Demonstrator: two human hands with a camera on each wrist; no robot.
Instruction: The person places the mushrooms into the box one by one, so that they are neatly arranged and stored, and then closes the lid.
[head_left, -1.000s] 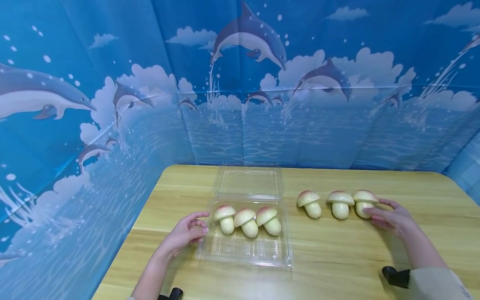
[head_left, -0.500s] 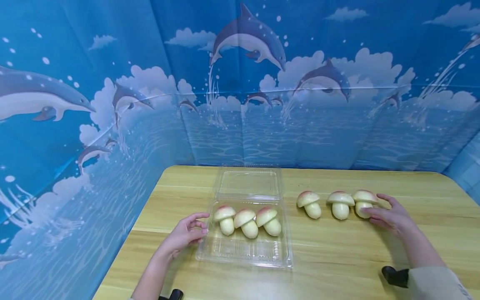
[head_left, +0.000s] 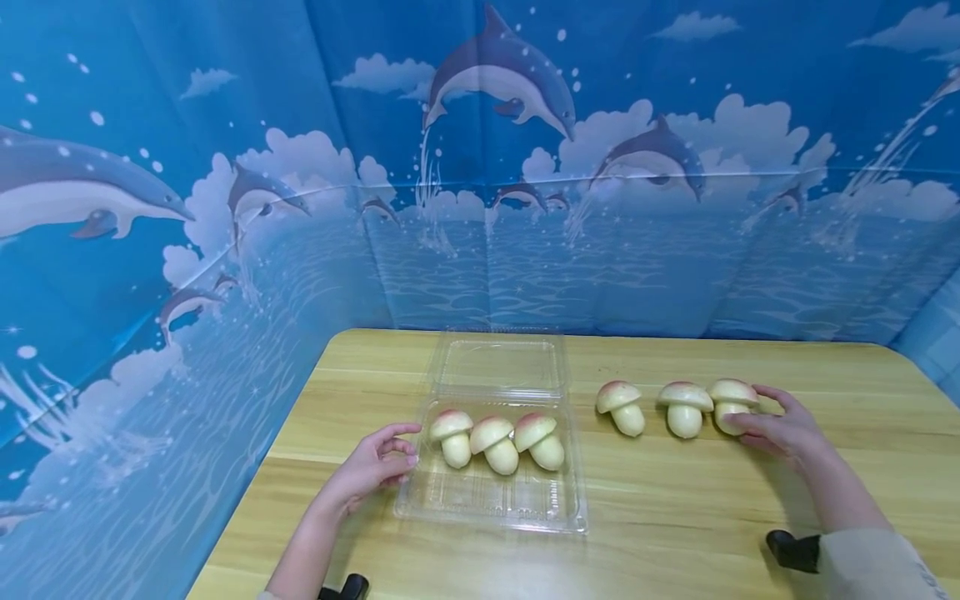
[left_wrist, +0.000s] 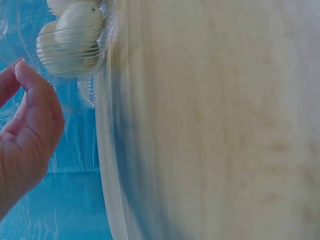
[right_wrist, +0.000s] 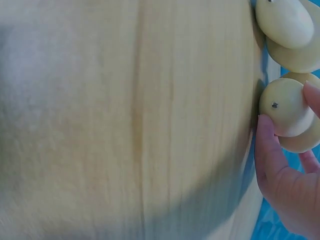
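Observation:
A clear plastic clamshell box (head_left: 487, 512) lies with its lid open, three toy mushrooms side by side in its base; the middle mushroom (head_left: 495, 446) leans between the others. My left hand (head_left: 371, 467) holds the box's left edge between thumb and fingers; in the left wrist view its fingertips (left_wrist: 21, 65) meet the ribbed wall. On the right, three more pale mushrooms with pinkish cap tops lie in a row on the table. My right hand (head_left: 783, 429) grips the rightmost mushroom (head_left: 731, 404), thumb at its stem and fingers round the far side, as the right wrist view (right_wrist: 287, 107) also shows.
The wooden table (head_left: 660, 517) has rounded back corners. A transparent lid (head_left: 501, 367) lies flat behind the base. Left of the gripped piece lie a middle mushroom (head_left: 684, 408) and a separate one (head_left: 622, 408). A blue dolphin curtain (head_left: 480, 250) hangs right behind the table.
My right index finger has lifted slightly off the rightmost mushroom's cap edge and straightened a little. The left hand, box and mushrooms keep their places apart from slight camera sway.

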